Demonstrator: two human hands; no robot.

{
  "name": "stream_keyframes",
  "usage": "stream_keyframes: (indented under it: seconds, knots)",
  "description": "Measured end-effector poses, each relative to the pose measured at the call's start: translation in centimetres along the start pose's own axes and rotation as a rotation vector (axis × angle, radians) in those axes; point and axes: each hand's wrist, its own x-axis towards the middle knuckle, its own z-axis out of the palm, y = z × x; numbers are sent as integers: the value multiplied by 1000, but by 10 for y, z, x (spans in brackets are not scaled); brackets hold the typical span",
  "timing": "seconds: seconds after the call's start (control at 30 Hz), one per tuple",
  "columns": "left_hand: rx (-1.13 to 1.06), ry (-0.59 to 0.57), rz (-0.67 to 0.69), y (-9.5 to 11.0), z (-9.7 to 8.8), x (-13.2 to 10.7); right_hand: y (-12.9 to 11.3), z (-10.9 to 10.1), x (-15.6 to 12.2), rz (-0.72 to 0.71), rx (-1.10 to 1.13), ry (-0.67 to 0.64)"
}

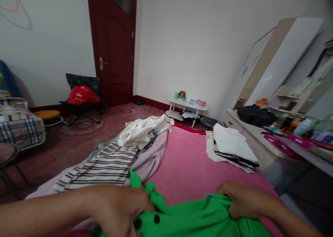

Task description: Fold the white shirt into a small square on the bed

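Observation:
A bright green garment (pixel 192 218) with dark round buttons stretches between my two hands at the bottom of the head view; its lower part runs out of the picture. My left hand (pixel 122 205) is closed on its cloth near the buttons. On the other side, my right hand (pixel 240 199) pinches a bunched edge of the same garment. Beyond my left hand lies a loose heap with a striped black-and-white garment (pixel 104 166) and a white shirt (pixel 143 131) bearing a printed patch. A stack of folded white and black clothes (pixel 232 143) rests farther off on the right.
Pink bedding (pixel 182 160) spreads under the clothes. A dresser (pixel 249 133) with a black bag (pixel 256 116) and bottles borders the right side. Ahead stands a small white table (pixel 187 105). A folding chair with a red bag (pixel 83 95) is near the door (pixel 117 53).

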Motion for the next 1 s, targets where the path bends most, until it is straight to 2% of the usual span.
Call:
stream_keyframes:
  seconds: [0.03,0.1,0.13,0.2,0.23,0.27,0.3,0.33,0.37,0.47,0.5,0.53,0.6,0.7,0.77,0.87,0.93,1.0]
  knots:
    - [-48,51,-91,12,-18,-10,-12,-24,8,-39,-3,-1]
    - [-28,302,-244,31,-62,-29,-35,-77,27,-137,-14,232]
    - [45,483,-279,36,-86,-36,-45,-102,39,-176,-26,469]
    - [335,888,-319,33,-130,-43,-60,-140,64,-209,-68,1040]
    - [503,1046,-315,25,-147,-43,-64,-149,77,-234,-58,1248]
    - [641,1147,-305,13,-161,-40,-66,-149,91,-257,-35,1384]
    - [730,1175,-295,-5,-169,-35,-66,-141,104,-283,-9,1441]
    - [778,1163,-290,-25,-173,-28,-63,-126,117,-293,20,1428]
    - [793,1112,-313,-49,-172,-20,-59,-103,131,-296,16,1346]
    - [778,899,-437,-122,-153,6,-36,-17,163,-157,-107,962]
    - [750,883,-453,-142,-145,13,-28,11,169,-96,-137,821]
    - [740,867,-463,-157,-139,18,-20,35,173,-38,-166,713]
    - [733,854,-474,-176,-131,22,-10,68,175,34,-203,692]
    - [764,805,-502,-172,-134,19,-8,82,170,80,-229,738]
    - [794,750,-562,-155,-142,18,-12,79,167,92,-229,741]
    - [904,695,-686,-116,-158,27,-17,74,163,92,-216,737]
    - [1019,775,-653,-94,-167,38,-17,73,161,87,-203,748]
    - [1120,953,-505,-87,-173,49,-17,74,160,81,-191,761]
